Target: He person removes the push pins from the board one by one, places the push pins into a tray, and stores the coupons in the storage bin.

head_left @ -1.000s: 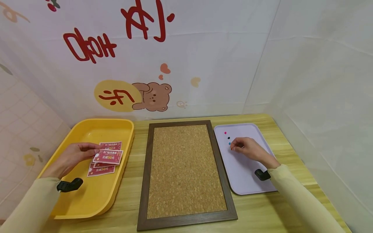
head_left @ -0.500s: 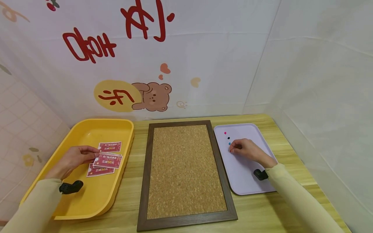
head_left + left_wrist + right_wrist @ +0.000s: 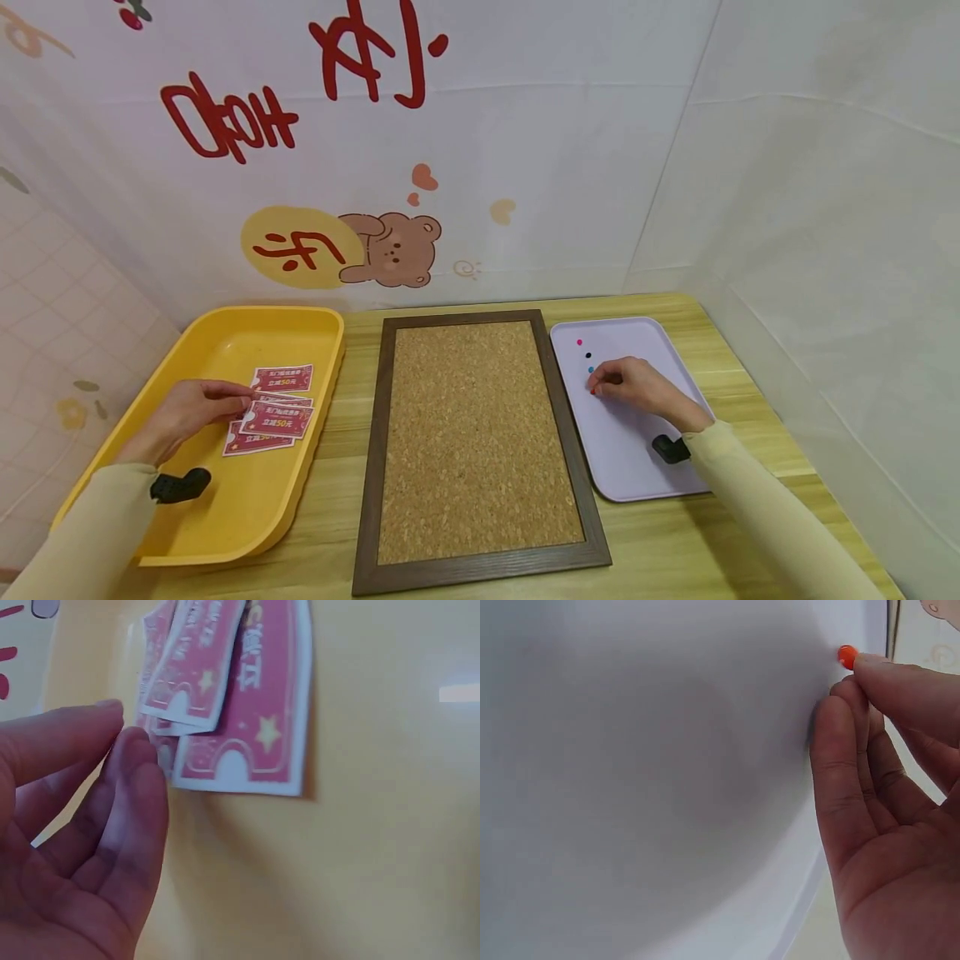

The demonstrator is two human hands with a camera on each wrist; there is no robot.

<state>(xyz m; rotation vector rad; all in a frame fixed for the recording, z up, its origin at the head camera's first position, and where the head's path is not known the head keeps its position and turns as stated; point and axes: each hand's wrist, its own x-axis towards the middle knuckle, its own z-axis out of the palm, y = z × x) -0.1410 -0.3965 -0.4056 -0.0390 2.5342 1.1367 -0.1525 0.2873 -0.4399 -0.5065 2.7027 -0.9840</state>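
Observation:
Over the yellow bin (image 3: 217, 517), my left hand (image 3: 183, 417) holds its thumb and fingertips close together at the left edge of several overlapping pink coupons (image 3: 277, 419). In the left wrist view the coupons (image 3: 244, 735) lie just beyond the fingertips; whether one is pinched is hidden. My right hand (image 3: 637, 387) is above the lilac tray (image 3: 630, 467). It pinches a small round orange-red thumbtack (image 3: 847, 656) at the tips of thumb and fingers; any point is hidden. Beside these fingertips lie a pink tack (image 3: 580, 342), a black tack (image 3: 588, 356) and a blue tack (image 3: 591, 369).
Between bin and tray lies a cork board (image 3: 480, 442) in a dark brown frame (image 3: 480, 571). All stand on a wooden table (image 3: 645, 542). A printed white backdrop (image 3: 570, 183) rises behind the table and on both sides.
The left hand has shifted slightly down, and the top coupon has slid down over the others. The right fingertips have moved a little left, and the orange-red tack has come into sight.

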